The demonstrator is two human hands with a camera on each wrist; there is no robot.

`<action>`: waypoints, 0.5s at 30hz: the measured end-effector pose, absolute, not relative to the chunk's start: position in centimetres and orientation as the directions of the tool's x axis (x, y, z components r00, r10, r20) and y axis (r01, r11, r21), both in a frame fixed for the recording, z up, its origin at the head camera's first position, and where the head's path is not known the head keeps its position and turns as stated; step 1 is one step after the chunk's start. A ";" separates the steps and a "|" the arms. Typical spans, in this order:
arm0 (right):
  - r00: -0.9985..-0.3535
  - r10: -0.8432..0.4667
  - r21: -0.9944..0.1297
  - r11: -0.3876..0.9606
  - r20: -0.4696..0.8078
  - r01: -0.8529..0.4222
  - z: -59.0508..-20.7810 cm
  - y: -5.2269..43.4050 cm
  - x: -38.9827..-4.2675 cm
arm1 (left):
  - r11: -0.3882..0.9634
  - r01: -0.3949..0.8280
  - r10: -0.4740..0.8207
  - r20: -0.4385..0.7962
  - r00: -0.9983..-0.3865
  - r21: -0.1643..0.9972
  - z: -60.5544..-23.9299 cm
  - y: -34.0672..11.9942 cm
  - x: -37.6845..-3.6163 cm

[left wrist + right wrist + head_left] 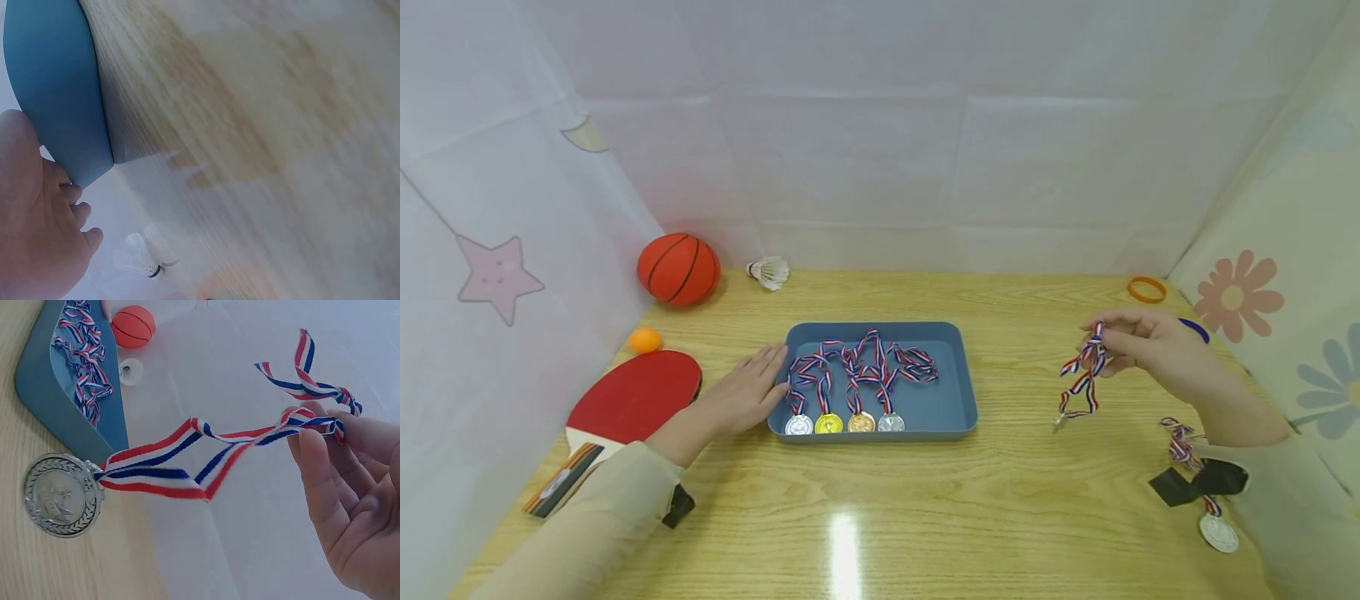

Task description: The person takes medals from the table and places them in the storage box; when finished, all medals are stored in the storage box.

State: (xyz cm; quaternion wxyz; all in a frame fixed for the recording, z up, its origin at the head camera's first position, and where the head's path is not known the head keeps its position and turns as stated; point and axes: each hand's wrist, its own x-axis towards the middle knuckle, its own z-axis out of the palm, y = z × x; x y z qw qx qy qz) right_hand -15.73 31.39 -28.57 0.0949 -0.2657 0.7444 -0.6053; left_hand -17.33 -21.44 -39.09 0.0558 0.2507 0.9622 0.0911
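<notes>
My right hand (1138,346) pinches the red, white and blue ribbon (244,434) of a silver medal (62,495), which hangs in the air right of a blue-grey tray (964,417). My left hand (747,390) rests against the tray's left side with its fingers straight; the left wrist view shows the palm beside the tray wall (59,81). Inside the tray, two silver medals (799,425), a gold medal (829,423) and a bronze medal (861,422) lie in a row along the front, their ribbons (868,367) tangled behind them.
Another silver medal (1218,533) lies under my right forearm. At left are a red table tennis paddle (636,396), an orange ball (644,340), a small basketball (679,269) and a shuttlecock (770,272). An orange wristband (1146,290) and a blue one (1195,329) lie back right.
</notes>
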 end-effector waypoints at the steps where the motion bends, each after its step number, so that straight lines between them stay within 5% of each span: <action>1: -0.838 -0.515 -0.957 0.102 0.183 -0.272 -28.3 30.9 -16.0 | 0.856 0.474 0.494 -0.057 -0.867 0.205 -39.1 -21.4 -17.3; 15: -0.836 -0.537 -0.955 0.175 0.110 -0.238 -26.8 23.5 -17.5 | 0.857 0.472 0.492 -0.053 -0.869 0.209 -39.0 -21.4 -17.2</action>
